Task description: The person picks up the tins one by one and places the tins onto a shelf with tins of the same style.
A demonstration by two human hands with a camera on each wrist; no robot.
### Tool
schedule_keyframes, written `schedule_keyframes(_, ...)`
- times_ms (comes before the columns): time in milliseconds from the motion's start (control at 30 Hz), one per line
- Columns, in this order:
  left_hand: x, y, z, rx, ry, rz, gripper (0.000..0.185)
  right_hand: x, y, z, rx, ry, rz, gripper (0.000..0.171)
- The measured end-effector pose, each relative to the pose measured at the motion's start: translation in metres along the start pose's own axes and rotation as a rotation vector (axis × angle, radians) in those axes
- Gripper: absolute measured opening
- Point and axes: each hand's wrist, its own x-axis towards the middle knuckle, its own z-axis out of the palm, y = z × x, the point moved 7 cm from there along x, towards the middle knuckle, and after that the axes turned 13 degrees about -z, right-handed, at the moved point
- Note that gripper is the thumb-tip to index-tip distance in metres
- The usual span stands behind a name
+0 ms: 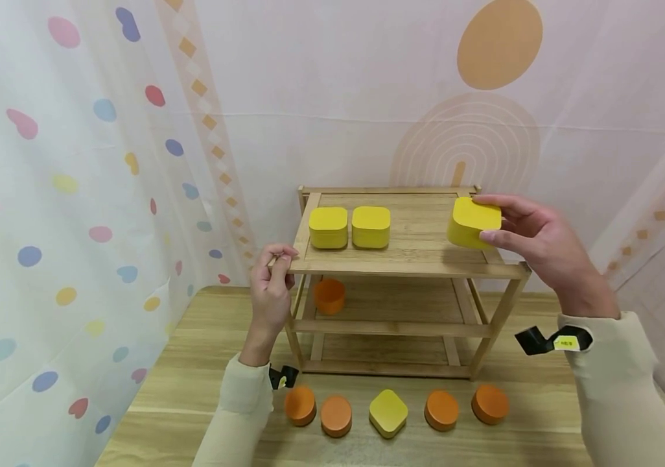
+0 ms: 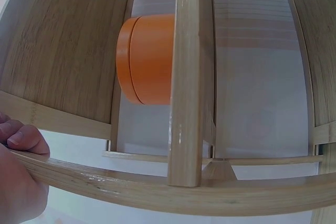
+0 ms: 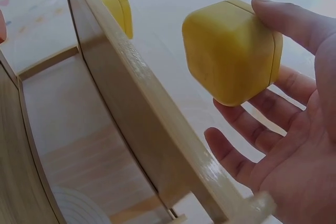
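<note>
**Rack (image 1: 391,329) apparently part-loaded**

The right hand (image 1: 545,241) pinches a yellow box (image 1: 471,224), fingers spread to its width, above the top shelf (image 1: 420,224) toward three o'clock. Two other boxes (image 1: 328,228) (image 1: 371,227) sit there toward nine; one orange tub (image 1: 329,297) is below. The left hand (image 1: 271,285) grips the eight-o'clock corner, fingers curled. Seemingly left, at six o'clock on the bench (image 1: 192,370): four round tubs (image 1: 300,406) (image 1: 336,416) (image 1: 441,410) (image 1: 490,405), one yellow block (image 1: 388,413).

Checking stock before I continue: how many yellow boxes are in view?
4: two yellow boxes side by side on the top shelf, one in the right hand, and one on the table between orange round boxes. Others could be hidden behind the rack.
</note>
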Motion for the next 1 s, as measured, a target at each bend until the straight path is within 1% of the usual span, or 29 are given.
schedule_keyframes(67, 0.000, 0.000, 0.000, -0.004, 0.000, 0.000, 0.021, 0.002, 0.003, 0.003, -0.009, -0.017, 0.032, 0.046)
schedule_keyframes(233, 0.000, 0.000, 0.000, -0.007, -0.001, 0.004, 0.021, 0.007, 0.009, 0.011, -0.112, -0.066, 0.119, 0.046)
schedule_keyframes(300, 0.000, 0.001, -0.001, -0.007, -0.002, 0.007, 0.021, 0.009, 0.010, 0.015, -0.160, -0.082, 0.138, 0.045)
schedule_keyframes(467, 0.001, 0.001, -0.003, -0.002, 0.004, 0.011, 0.021, 0.017, 0.016, 0.025, -0.213, -0.092, 0.159, 0.044)
schedule_keyframes(567, 0.002, 0.002, -0.004, 0.002, 0.009, 0.016, 0.022, 0.021, 0.020, 0.029, -0.203, -0.077, 0.155, 0.043)
schedule_keyframes(633, 0.002, 0.002, -0.004, 0.001, 0.008, 0.018, 0.022, 0.023, 0.022, 0.032, -0.174, -0.069, 0.153, 0.043)
schedule_keyframes(800, 0.001, 0.001, -0.003, -0.002, 0.010, 0.012, 0.021, 0.025, 0.027, 0.035, -0.152, -0.070, 0.157, 0.042)
schedule_keyframes(1000, 0.000, 0.002, -0.002, -0.003, 0.010, 0.008, 0.021, 0.025, 0.032, 0.038, -0.176, -0.081, 0.183, 0.042)
